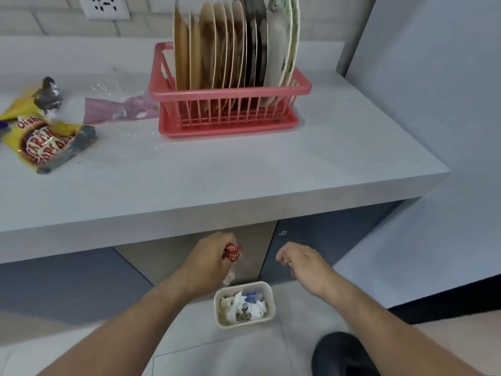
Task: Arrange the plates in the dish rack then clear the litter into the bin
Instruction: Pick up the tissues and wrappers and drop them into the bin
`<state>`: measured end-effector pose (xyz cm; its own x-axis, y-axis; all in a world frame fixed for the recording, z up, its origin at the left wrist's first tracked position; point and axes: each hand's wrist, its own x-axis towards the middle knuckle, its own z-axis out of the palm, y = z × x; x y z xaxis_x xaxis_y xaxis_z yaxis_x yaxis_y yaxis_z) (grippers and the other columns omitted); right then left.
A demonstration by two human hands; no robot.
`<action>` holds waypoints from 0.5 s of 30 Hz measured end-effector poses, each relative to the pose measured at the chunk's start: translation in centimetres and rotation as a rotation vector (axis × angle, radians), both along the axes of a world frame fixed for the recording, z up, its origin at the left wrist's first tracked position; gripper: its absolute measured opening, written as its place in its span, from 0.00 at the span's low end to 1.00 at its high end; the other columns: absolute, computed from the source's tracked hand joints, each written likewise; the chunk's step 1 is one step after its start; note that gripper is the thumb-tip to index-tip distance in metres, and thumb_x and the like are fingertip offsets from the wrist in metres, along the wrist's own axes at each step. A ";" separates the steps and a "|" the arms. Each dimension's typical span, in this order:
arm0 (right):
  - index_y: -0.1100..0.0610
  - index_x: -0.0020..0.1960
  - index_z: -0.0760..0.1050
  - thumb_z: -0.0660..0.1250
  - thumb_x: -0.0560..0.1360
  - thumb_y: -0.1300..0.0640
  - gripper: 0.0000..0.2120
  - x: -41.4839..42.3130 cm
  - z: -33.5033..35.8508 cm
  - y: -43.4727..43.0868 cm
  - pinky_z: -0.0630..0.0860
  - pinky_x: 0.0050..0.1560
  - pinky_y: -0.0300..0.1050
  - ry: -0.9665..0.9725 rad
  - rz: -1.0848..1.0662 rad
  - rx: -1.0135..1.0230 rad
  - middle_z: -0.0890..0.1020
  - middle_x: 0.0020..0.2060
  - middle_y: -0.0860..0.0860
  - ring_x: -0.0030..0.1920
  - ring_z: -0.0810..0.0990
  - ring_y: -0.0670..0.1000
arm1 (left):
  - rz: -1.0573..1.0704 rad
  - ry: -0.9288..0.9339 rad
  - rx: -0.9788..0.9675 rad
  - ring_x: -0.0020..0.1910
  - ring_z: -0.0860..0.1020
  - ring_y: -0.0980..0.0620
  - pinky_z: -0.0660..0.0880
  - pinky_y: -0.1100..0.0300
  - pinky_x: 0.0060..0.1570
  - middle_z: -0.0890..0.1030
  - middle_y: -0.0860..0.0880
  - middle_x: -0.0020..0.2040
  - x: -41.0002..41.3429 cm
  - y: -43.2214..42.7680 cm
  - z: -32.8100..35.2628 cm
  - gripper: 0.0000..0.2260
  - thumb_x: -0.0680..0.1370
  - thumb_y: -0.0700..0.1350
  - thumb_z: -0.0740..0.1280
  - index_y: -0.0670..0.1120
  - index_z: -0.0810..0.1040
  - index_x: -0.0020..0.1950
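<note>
L hand (214, 256) gripping red wrapper (232, 252), clear scrap hanging under it. R hand (298, 260) fingers loosely curled, can't tell if it holds anything. Bin (218, 308) on the floor straight below, between both hands, a touch right of L. L is nearer, so I reckon the drop = nudge right + let go. Plates (233, 50) upright in dish rack (230, 128). Remaining litter, yellow snack bag (40, 142) + pink bag (116, 108), sits far left on bench (244, 172), L-side reach.
</note>
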<state>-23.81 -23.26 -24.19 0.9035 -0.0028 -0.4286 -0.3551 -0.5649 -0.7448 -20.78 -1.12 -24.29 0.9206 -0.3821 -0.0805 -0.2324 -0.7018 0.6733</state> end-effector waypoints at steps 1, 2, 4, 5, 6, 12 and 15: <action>0.52 0.48 0.77 0.52 0.81 0.57 0.14 -0.3 -1.0 -0.1 0.69 0.43 0.36 0.024 0.018 -0.029 0.79 0.49 0.49 0.44 0.74 0.44 | 0.007 0.017 0.018 0.39 0.73 0.57 0.67 0.62 0.37 0.75 0.53 0.39 -0.3 0.1 -1.2 0.09 0.74 0.36 0.64 0.49 0.72 0.39; 0.51 0.52 0.76 0.52 0.81 0.57 0.13 -0.7 -2.4 -0.2 0.68 0.44 0.36 0.051 0.046 -0.060 0.78 0.50 0.47 0.47 0.74 0.44 | 0.017 0.032 0.030 0.40 0.73 0.54 0.68 0.61 0.38 0.75 0.52 0.40 -0.5 0.0 -2.7 0.08 0.74 0.35 0.63 0.48 0.73 0.41; 0.48 0.60 0.72 0.53 0.82 0.55 0.12 -1.4 -5.5 -0.4 0.69 0.46 0.38 0.103 0.085 -0.085 0.78 0.52 0.47 0.50 0.75 0.45 | 0.021 0.062 0.060 0.42 0.73 0.52 0.69 0.59 0.41 0.74 0.51 0.43 -0.8 -0.1 -6.0 0.06 0.75 0.37 0.62 0.47 0.74 0.45; 0.48 0.62 0.70 0.54 0.82 0.54 0.12 -1.5 -7.3 -0.5 0.71 0.46 0.40 0.121 0.100 -0.094 0.77 0.52 0.48 0.49 0.76 0.46 | 0.015 0.077 0.071 0.43 0.73 0.52 0.70 0.59 0.42 0.73 0.51 0.44 -0.9 -0.3 -7.7 0.04 0.76 0.39 0.62 0.48 0.73 0.47; 0.48 0.64 0.67 0.55 0.82 0.53 0.12 -1.7 -9.1 -0.6 0.71 0.45 0.41 0.134 0.111 -0.113 0.77 0.53 0.49 0.48 0.76 0.47 | 0.015 0.101 0.072 0.44 0.72 0.53 0.70 0.60 0.45 0.71 0.52 0.46 -1.1 -0.3 -9.6 0.03 0.77 0.43 0.61 0.50 0.72 0.49; 0.47 0.51 0.69 0.64 0.77 0.54 0.05 -2.1 -22.6 -0.4 0.67 0.38 0.34 0.102 0.091 -0.215 0.75 0.50 0.49 0.44 0.73 0.47 | -0.012 0.330 0.115 0.60 0.67 0.50 0.66 0.56 0.63 0.65 0.51 0.59 -1.1 0.0 -23.3 0.14 0.82 0.46 0.52 0.52 0.68 0.65; 0.48 0.50 0.78 0.67 0.77 0.55 0.04 -1.8 -29.8 0.0 0.66 0.42 0.28 0.101 0.077 -0.226 0.72 0.53 0.50 0.47 0.74 0.46 | -0.051 0.385 0.176 0.65 0.63 0.50 0.62 0.56 0.68 0.64 0.51 0.61 -0.4 -0.1 -30.4 0.18 0.82 0.46 0.51 0.53 0.65 0.72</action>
<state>-25.65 -23.24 -53.97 0.8576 -0.0414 -0.5127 -0.3705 -0.7411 -0.5600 -21.16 -1.18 -54.74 0.7911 -0.3758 -0.4827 -0.0248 -0.8081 0.5885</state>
